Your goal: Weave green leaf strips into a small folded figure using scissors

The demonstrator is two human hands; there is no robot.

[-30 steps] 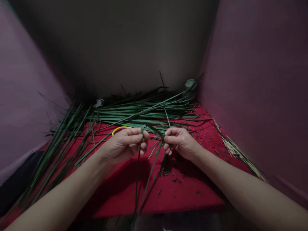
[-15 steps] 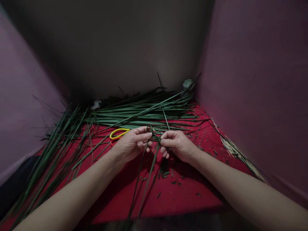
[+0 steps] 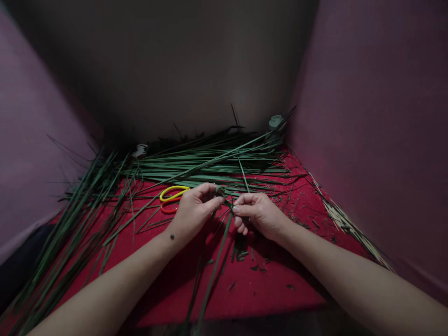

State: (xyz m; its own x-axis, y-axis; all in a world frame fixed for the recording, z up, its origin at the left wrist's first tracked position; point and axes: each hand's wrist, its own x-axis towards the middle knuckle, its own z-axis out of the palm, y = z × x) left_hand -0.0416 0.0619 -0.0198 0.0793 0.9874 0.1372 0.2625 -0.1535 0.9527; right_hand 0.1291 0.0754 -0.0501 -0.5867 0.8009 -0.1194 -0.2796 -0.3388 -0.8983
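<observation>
Between my two hands is a small knotted piece of green leaf strips [image 3: 228,204], with long loose ends hanging down over the table's front edge. My left hand [image 3: 199,205] pinches a curled part of the leaf strips between thumb and fingers. On the other side, my right hand [image 3: 255,211] grips the knot with thumb and forefinger, its other fingers curled under. The exact weave is small and partly hidden by my fingers. Scissors with a yellow and a red handle loop [image 3: 170,199] lie just behind my left hand, their blades out of sight.
A red-covered table [image 3: 259,294] carries a pile of long green leaves [image 3: 189,163] along the back and another bunch [image 3: 66,233] at the left. A pale container [image 3: 276,123] stands back right. Thin pale sticks [image 3: 345,221] line the right edge. Leaf scraps [image 3: 241,255] are scattered about.
My left hand has turned, its back now more toward the camera, with the wrist more exposed and more of the scissors' red loop showing. My right hand keeps its pinch nearly in place.
</observation>
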